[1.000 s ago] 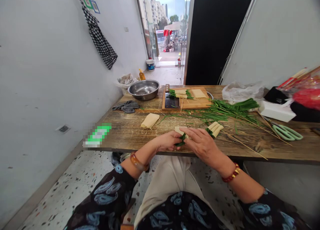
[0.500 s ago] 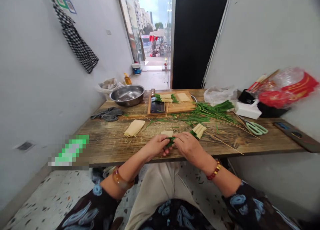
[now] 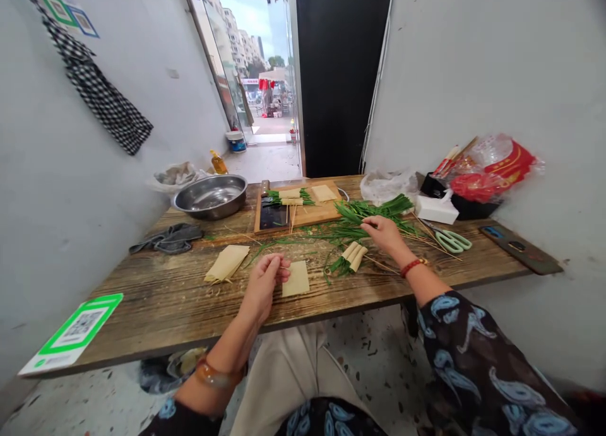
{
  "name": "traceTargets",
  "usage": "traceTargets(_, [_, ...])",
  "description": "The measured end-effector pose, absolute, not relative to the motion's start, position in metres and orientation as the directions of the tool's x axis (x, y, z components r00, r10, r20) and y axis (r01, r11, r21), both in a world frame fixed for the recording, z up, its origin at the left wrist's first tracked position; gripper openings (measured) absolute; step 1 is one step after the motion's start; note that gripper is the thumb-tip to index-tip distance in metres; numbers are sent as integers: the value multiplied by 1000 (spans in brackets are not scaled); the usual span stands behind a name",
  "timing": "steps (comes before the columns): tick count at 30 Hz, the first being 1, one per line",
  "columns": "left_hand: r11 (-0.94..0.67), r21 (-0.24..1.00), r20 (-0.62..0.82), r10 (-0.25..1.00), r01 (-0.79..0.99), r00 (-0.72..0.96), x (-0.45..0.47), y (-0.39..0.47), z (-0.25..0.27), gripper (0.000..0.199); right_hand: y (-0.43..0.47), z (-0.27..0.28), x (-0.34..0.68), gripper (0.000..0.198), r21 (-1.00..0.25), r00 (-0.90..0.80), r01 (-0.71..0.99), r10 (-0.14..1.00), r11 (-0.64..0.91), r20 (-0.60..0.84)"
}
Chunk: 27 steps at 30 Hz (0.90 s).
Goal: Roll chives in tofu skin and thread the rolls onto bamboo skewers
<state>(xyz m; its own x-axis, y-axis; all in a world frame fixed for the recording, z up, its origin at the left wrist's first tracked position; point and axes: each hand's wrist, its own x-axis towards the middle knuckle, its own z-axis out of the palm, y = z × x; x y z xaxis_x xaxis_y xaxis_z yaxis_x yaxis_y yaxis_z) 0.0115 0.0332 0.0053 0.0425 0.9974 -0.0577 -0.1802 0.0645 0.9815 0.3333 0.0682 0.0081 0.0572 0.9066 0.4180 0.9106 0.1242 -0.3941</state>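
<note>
My left hand (image 3: pixel 267 279), fingers curled together, is at the left edge of a square tofu sheet (image 3: pixel 297 279); what it holds, if anything, is hidden. Over the pile of green chives (image 3: pixel 353 212), my right hand (image 3: pixel 384 234) pinches at the leaves with thumb and fingertips. Several rolled tofu sheets with chives inside (image 3: pixel 354 257) lie between the hands, slightly nearer the right one. A stack of tofu sheets (image 3: pixel 227 263) rests left of my left hand.
A cutting board (image 3: pixel 310 216) at the back carries a cleaver, skewered rolls and a tofu sheet. Around it are a steel basin (image 3: pixel 211 197), a grey cloth (image 3: pixel 168 238), scissors (image 3: pixel 452 241), a tissue box (image 3: pixel 436 210) and a phone (image 3: pixel 521 250). Thin skewers lie by the chives.
My hands were together around a green bundle and are now apart. My right hand has moved forward and right to the chive pile. More of the tofu sheet shows. The view has turned right.
</note>
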Motion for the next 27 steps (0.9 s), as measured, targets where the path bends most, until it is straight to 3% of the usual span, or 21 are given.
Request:
traceTargets(4, [55,990,-49,998,-132,45,9,35,-10,41,77,-11,353,19,-304,42,950,940,67,337])
traceTargets(11, [6,998,0,995,-55,99,8,32,-15,34,80,-9,362,16,-135,-80,985,979,106,188])
traceTargets(16, [-9,998,16,994,-68,105,5,31,-16,30,80,-8,350,10,-80,-75,993,985,88,153])
traceTargets(21, [-18,995,29,993,-97,118,6,29,-14,28,74,-1,351,12,-154,-11,987,989,34,151])
traceTargets(27, [-10,993,24,993,-120,112,4,30,-14,29,76,38,362,12,-443,73,896,982,12,173])
